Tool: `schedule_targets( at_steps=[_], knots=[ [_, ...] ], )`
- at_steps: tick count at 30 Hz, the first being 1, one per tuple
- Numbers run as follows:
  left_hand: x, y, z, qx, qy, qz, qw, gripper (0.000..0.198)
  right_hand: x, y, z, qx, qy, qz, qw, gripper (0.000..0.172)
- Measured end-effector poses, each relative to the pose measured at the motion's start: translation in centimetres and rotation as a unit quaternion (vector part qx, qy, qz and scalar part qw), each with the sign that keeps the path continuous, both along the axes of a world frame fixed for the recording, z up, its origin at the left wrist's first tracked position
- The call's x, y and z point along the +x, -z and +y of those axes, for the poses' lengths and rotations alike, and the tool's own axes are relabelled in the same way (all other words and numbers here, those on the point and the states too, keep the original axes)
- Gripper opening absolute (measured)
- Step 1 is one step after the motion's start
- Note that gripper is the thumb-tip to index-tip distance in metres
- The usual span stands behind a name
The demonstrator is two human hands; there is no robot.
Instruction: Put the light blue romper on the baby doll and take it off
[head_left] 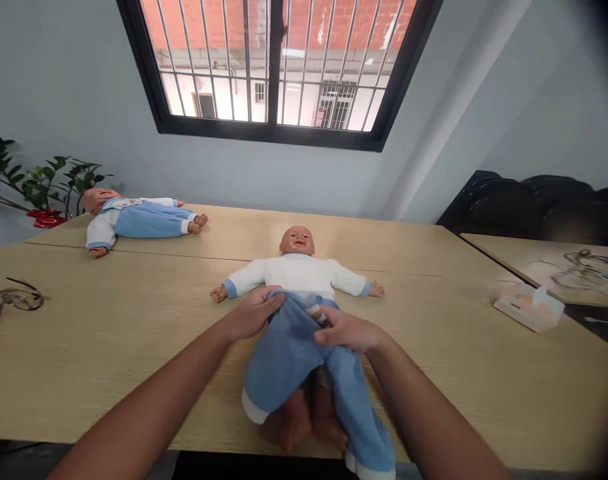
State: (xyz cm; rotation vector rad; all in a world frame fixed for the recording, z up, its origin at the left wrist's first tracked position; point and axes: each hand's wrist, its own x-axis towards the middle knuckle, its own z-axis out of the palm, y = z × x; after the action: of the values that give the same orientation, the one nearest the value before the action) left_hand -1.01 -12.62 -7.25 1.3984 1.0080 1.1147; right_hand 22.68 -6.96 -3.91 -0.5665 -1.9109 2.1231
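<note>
Two bare forearms [164, 393] reach in over the near edge of the pale wooden table [134, 347], and between them a pair of blue trousers [279, 360] is bunched up. I can see the left hand [257, 312] pinching the waistband between thumb and fingers. The right hand [348, 329] grips the other side, beside a small striped patch [317, 313], its fingertips partly hidden in the cloth.

Under the trousers a doll [299, 273] lies on its back at the middle of the table, head toward the far edge, bare feet close to the near one. Its arms spread wide in a white top with blue cuffs. Both feet show between the two trouser legs; one trouser leg, ending in a white cuff, hangs past the near edge.

Over by the far left corner lies a second doll [149, 219], dressed in white and blue, with a leafy plant [47, 180] beyond it. Glasses [21, 297] rest near the left edge, while a tissue box [529, 307] sits near the right edge.
</note>
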Motion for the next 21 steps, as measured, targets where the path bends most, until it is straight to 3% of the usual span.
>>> schedule_targets(
  at_steps=[2,4,9,12,14,16,19,21],
  knots=[
    [0.2,0.5,-0.2,-0.039,0.008,-0.063,0.997,0.059,0.1,-0.4,0.2,0.016,-0.042,-0.003,0.999,0.058],
    [0.2,0.5,-0.5,-0.057,0.038,-0.078,0.995,0.064,0.1,-0.6,0.7,0.049,-0.034,-0.007,0.998,0.049],
    [0.0,-1.4,-1.5,0.005,0.196,0.118,0.973,0.082,0.0,0.2,1.8,0.083,0.111,0.013,0.990,0.035],
    [0.0,-1.8,-1.4,0.014,0.142,0.193,0.971,0.049,-0.3,0.5,1.5,0.075,0.118,0.047,0.989,0.039],
    [0.0,-1.3,-0.9,0.016,0.072,0.143,0.987,0.045,-0.5,0.5,0.9,0.056,0.106,0.073,0.990,0.046],
    [0.1,-0.6,-0.5,0.005,0.023,0.022,0.999,0.052,-0.6,0.3,0.4,0.033,0.084,0.094,0.991,0.057],
    [0.5,0.1,-0.2,-0.050,0.002,-0.152,0.987,0.065,-0.7,0.1,0.0,0.033,0.052,0.099,0.993,0.064],
    [0.5,0.1,-0.3,-0.082,0.007,-0.191,0.978,0.066,-0.5,0.1,0.1,0.027,0.050,0.090,0.994,0.059]
  ],
)
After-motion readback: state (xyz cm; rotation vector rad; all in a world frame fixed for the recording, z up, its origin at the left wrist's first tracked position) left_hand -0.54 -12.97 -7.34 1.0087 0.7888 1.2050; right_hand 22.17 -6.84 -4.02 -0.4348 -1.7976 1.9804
